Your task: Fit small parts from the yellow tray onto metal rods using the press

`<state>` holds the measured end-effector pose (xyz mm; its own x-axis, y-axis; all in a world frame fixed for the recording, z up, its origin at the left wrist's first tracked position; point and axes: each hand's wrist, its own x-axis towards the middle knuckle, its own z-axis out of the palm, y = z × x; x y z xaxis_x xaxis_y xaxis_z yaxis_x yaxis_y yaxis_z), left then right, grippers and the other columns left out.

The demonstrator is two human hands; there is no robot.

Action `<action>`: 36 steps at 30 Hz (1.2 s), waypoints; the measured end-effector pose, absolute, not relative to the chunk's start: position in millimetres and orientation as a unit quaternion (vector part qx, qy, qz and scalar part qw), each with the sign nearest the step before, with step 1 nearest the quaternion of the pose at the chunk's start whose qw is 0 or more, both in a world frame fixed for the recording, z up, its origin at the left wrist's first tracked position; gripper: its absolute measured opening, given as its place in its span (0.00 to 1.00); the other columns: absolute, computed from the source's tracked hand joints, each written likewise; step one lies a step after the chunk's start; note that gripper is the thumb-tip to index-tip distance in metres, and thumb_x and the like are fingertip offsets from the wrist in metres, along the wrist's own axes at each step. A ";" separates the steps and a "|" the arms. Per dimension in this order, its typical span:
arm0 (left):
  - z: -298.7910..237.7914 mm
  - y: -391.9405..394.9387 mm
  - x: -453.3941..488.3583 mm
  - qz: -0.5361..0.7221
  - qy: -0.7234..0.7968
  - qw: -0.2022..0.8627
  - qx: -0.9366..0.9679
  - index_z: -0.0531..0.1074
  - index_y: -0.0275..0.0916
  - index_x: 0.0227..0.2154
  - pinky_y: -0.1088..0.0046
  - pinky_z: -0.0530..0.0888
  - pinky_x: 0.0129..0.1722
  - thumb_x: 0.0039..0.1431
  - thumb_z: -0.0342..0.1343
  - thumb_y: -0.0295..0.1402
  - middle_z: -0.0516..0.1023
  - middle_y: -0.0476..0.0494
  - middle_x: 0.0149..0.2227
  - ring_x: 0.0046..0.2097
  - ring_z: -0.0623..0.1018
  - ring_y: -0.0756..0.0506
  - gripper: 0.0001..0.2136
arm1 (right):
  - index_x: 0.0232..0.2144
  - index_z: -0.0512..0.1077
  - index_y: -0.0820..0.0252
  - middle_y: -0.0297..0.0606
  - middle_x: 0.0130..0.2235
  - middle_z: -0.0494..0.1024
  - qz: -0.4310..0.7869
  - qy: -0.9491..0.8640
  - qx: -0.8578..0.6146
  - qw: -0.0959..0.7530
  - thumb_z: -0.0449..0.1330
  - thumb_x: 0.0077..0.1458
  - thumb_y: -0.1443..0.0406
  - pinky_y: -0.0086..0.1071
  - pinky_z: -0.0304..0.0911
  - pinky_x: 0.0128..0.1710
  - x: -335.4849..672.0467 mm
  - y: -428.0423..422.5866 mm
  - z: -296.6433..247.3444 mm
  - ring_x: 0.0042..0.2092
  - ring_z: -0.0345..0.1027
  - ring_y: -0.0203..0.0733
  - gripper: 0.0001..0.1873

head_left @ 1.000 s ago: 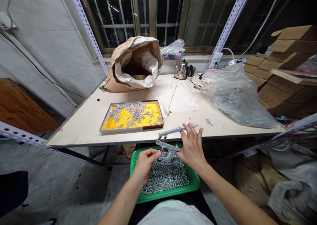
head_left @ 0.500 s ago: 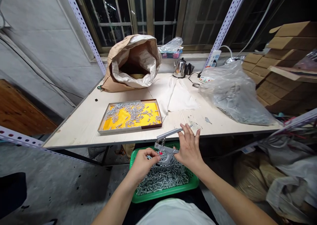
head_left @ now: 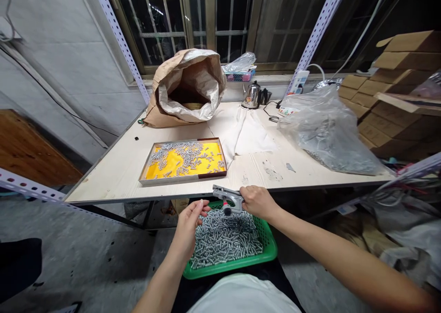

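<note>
My right hand (head_left: 258,202) is wrapped round the handle of a grey metal hand-lever tool (head_left: 233,199) with a red part and a dark round end. The lever is squeezed in and my fingers hide most of it. To its left, my left hand (head_left: 191,217) is closed in a pinch, apart from the tool; whatever may be between its fingertips is too small to make out. Below both hands is a green plastic basket (head_left: 231,268), which holds a heap of small silvery springs or screw-like pieces (head_left: 227,241).
On the pale table (head_left: 113,175) lies a shallow tray (head_left: 165,180) with yellow lining and scattered silvery pieces. Behind it are a large paper sack (head_left: 155,97), a white cloth (head_left: 253,136), a metal kettle (head_left: 252,94) and a clear plastic bag (head_left: 324,124). Cardboard boxes (head_left: 389,97) are stacked right.
My right hand has closed round the tool, squeezing its raised lever down and turning the tool. My left hand has drawn away from it to the left.
</note>
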<state>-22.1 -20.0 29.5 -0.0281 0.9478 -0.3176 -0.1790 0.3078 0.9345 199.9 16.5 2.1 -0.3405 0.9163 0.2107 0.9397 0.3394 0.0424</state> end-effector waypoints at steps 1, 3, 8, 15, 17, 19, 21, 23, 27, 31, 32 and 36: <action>28.7 -20.8 -20.1 0.459 0.546 0.599 0.363 0.79 0.35 0.31 0.76 0.63 0.30 0.43 0.61 0.52 0.77 0.41 0.31 0.34 0.70 0.47 0.23 | 0.25 0.67 0.59 0.37 0.25 0.71 -0.079 -0.817 -0.566 0.071 0.57 0.48 0.65 0.30 0.48 0.27 198.0 17.8 1.9 0.28 0.62 0.38 0.03; 26.6 -22.2 -15.9 0.430 0.554 0.599 0.387 0.79 0.34 0.27 0.75 0.62 0.30 0.45 0.59 0.52 0.78 0.41 0.29 0.32 0.70 0.46 0.22 | 0.27 0.67 0.60 0.38 0.26 0.72 -0.090 -0.816 -0.566 0.075 0.58 0.48 0.64 0.31 0.48 0.28 194.0 17.7 3.7 0.30 0.62 0.40 0.04; 22.2 -23.7 -12.9 0.381 0.547 0.608 0.432 0.78 0.36 0.23 0.73 0.64 0.33 0.41 0.64 0.42 0.77 0.45 0.24 0.30 0.71 0.47 0.13 | 0.32 0.67 0.60 0.43 0.35 0.73 -0.133 -0.785 -0.592 0.126 0.58 0.49 0.61 0.36 0.54 0.38 188.3 7.3 15.0 0.39 0.62 0.46 0.10; 10.4 -24.0 -7.4 0.412 0.560 0.556 0.456 0.71 0.37 0.13 0.73 0.64 0.33 0.39 0.60 0.33 0.70 0.49 0.20 0.28 0.69 0.47 0.07 | 0.41 0.68 0.64 0.50 0.49 0.70 -0.179 -0.761 -0.574 0.245 0.55 0.51 0.60 0.47 0.49 0.58 180.0 -9.2 12.8 0.53 0.59 0.52 0.16; 7.7 -25.0 -5.5 0.467 0.561 0.525 0.437 0.71 0.38 0.14 0.72 0.64 0.32 0.40 0.59 0.33 0.70 0.49 0.22 0.29 0.69 0.47 0.07 | 0.44 0.67 0.65 0.52 0.51 0.68 -0.180 -0.749 -0.590 0.244 0.55 0.51 0.62 0.52 0.45 0.61 179.8 -13.4 7.2 0.55 0.58 0.54 0.19; 7.0 -27.1 -6.9 0.524 0.562 0.483 0.419 0.70 0.38 0.16 0.72 0.65 0.33 0.43 0.58 0.35 0.70 0.48 0.24 0.31 0.69 0.47 0.08 | 0.46 0.65 0.67 0.54 0.52 0.67 -0.183 -0.743 -0.599 0.236 0.55 0.49 0.63 0.55 0.43 0.62 183.7 -17.9 -0.2 0.56 0.57 0.55 0.21; 7.9 -30.7 -11.9 0.548 0.570 0.441 0.424 0.69 0.39 0.17 0.72 0.65 0.33 0.46 0.57 0.36 0.70 0.48 0.25 0.31 0.69 0.46 0.09 | 0.46 0.65 0.67 0.54 0.53 0.66 -0.192 -0.747 -0.596 0.224 0.55 0.48 0.64 0.57 0.41 0.62 192.2 -22.9 -9.2 0.57 0.56 0.56 0.21; 10.3 -34.1 -19.2 0.495 0.578 0.425 0.490 0.69 0.39 0.17 0.72 0.66 0.33 0.47 0.57 0.35 0.71 0.46 0.25 0.31 0.70 0.46 0.09 | 0.45 0.65 0.66 0.53 0.53 0.66 -0.203 -0.755 -0.586 0.213 0.55 0.47 0.64 0.58 0.40 0.62 204.1 -28.2 -18.5 0.58 0.55 0.57 0.21; 22.5 -17.2 -40.8 0.321 0.563 0.409 0.643 0.78 0.38 0.29 0.69 0.69 0.39 0.48 0.60 0.36 0.79 0.40 0.33 0.37 0.75 0.41 0.08 | 0.45 0.65 0.65 0.53 0.53 0.66 -0.215 -0.755 -0.583 0.209 0.53 0.48 0.61 0.61 0.41 0.61 228.5 -36.3 -31.9 0.58 0.55 0.58 0.21; 46.7 56.8 -78.5 0.287 0.693 0.192 0.633 0.77 0.36 0.35 0.70 0.69 0.42 0.58 0.51 0.34 0.80 0.37 0.39 0.42 0.77 0.41 0.11 | 0.44 0.65 0.65 0.54 0.52 0.66 -0.224 -0.733 -0.597 0.235 0.52 0.49 0.60 0.62 0.43 0.60 239.2 -38.0 -32.6 0.57 0.56 0.60 0.21; 52.3 79.7 -88.9 0.284 0.720 0.159 0.612 0.76 0.35 0.35 0.69 0.68 0.43 0.59 0.49 0.31 0.80 0.34 0.40 0.43 0.76 0.40 0.11 | 0.44 0.65 0.64 0.54 0.52 0.66 -0.224 -0.730 -0.599 0.240 0.52 0.49 0.60 0.62 0.44 0.60 239.3 -37.8 -31.6 0.56 0.56 0.60 0.21; 59.2 150.1 -114.9 0.256 0.763 0.130 0.579 0.75 0.32 0.29 0.65 0.66 0.44 0.53 0.53 0.24 0.79 0.29 0.37 0.45 0.75 0.35 0.06 | 0.45 0.65 0.62 0.52 0.52 0.66 -0.212 -0.729 -0.604 0.243 0.52 0.49 0.59 0.62 0.45 0.59 234.8 -36.6 -30.7 0.56 0.57 0.60 0.21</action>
